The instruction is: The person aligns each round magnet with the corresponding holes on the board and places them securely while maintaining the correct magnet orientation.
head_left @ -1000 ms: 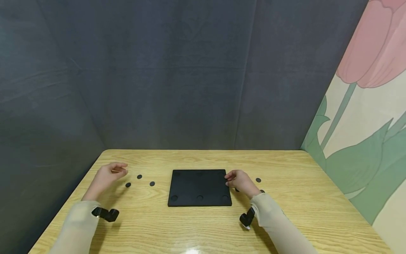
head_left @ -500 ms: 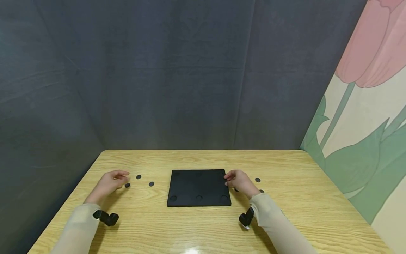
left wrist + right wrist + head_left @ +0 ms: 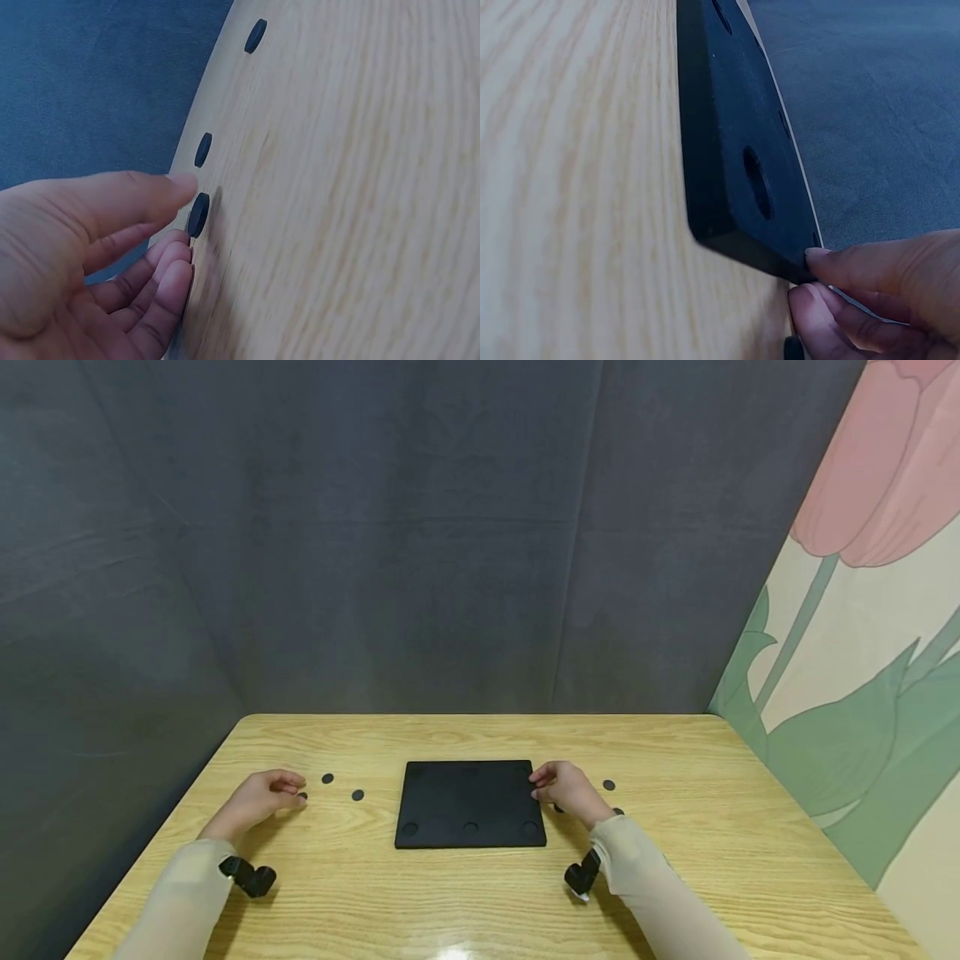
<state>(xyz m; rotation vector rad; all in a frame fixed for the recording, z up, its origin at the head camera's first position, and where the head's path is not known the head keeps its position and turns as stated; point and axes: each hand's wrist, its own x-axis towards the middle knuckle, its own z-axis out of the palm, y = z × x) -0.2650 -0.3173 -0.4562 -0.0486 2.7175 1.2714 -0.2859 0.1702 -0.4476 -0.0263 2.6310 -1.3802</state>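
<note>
My left hand (image 3: 258, 797) is low over the table at the left. Its thumb and fingers stand apart around a small black disc (image 3: 199, 215). Two more black discs, a middle one (image 3: 327, 778) and a right-hand one (image 3: 357, 795), lie just beyond it. At the centre sits a flat black rectangular board (image 3: 468, 802) with round recesses near its edges. My right hand (image 3: 567, 792) holds the board's right edge near the far corner, one fingertip on top and another at its side. In the right wrist view, a round recess (image 3: 757, 182) shows close to that edge.
On the right lie a far disc (image 3: 609, 785), a disc (image 3: 558, 808) partly under my right hand and another (image 3: 618, 812) by the wrist. The wooden table (image 3: 360, 902) ends at a dark curtain (image 3: 412, 568). A tulip-patterned wall (image 3: 862, 693) stands at right.
My left hand has come down and slightly right, and its fingers now surround the nearest left disc. The right hand stays at the board's edge.
</note>
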